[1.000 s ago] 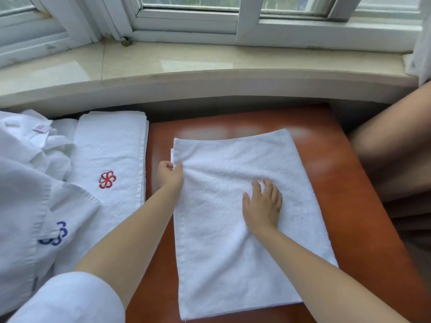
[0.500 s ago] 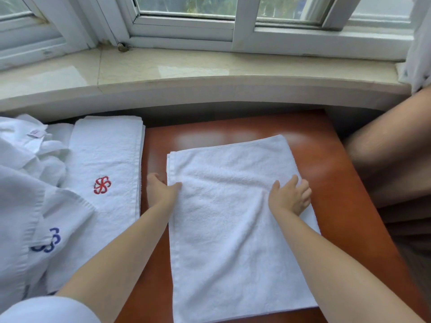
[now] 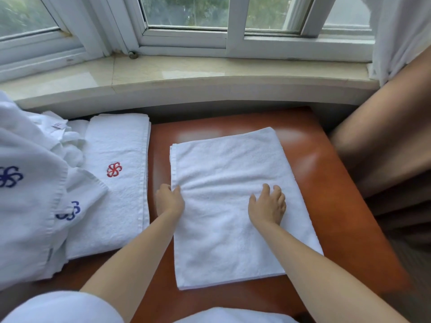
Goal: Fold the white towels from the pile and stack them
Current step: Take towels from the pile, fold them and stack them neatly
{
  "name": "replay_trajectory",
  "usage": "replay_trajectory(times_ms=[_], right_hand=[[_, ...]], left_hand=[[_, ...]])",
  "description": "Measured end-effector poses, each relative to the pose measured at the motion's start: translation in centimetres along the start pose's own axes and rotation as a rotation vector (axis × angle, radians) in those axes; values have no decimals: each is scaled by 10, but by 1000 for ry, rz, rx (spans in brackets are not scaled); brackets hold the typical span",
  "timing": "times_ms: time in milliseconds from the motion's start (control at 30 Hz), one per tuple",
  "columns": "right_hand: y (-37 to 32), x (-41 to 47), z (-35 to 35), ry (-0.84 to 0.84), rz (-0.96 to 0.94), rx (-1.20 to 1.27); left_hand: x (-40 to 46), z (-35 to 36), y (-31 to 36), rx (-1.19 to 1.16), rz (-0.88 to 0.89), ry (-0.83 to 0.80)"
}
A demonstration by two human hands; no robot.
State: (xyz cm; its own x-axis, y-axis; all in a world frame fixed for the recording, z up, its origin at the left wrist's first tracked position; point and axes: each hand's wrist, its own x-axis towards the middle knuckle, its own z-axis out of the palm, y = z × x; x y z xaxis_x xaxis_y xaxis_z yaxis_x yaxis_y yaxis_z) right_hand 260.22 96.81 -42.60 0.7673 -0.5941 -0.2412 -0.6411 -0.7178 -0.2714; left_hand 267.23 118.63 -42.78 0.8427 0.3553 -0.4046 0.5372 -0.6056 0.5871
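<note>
While my left hand pinches the folded terry towel at its left edge | right hand pressing, fingers spread | soft, limp, light: I'd grip doubled edges.

A plain white terry towel, folded into a flat rectangle, lies centred; at nine o'clock sits a folded white towel with red emblem, then a rumpled white towel pile.

A plain white towel is lying across the glossy reddish-brown table. At the table's left edge a folded white towel is showing a red pinwheel emblem, while the heaped white towels at the left are carrying the same emblem in blue. Behind, a pale beige marble sill is running under white window frames.
</note>
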Motion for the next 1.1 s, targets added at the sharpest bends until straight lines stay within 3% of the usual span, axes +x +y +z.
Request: replay_trajectory(times_ms=[133, 300, 533, 733, 833, 967, 1100], right_hand=[[3, -12, 1, -82, -40, -17], [16, -22, -2, -50, -10, -50], [58, -34, -16, -18, 348, -46], [81, -56, -17, -55, 603, 156], [88, -59, -22, -49, 595, 112], [97, -60, -33, -98, 608, 147], [107, -65, -36, -133, 630, 240]], left_hand=[[3, -6, -12, 6, -66, 23], [-4, -10, -15, 51, -76, -28], [-20, -28, -21, -95, -175, -369], [-42, -43, -21, -202, -216, -557], [-50, -40, -23, -239, -164, -493], [-59, -32, -36, -256, -71, -203], [-69, -26, -61, -219, -173, -225]])
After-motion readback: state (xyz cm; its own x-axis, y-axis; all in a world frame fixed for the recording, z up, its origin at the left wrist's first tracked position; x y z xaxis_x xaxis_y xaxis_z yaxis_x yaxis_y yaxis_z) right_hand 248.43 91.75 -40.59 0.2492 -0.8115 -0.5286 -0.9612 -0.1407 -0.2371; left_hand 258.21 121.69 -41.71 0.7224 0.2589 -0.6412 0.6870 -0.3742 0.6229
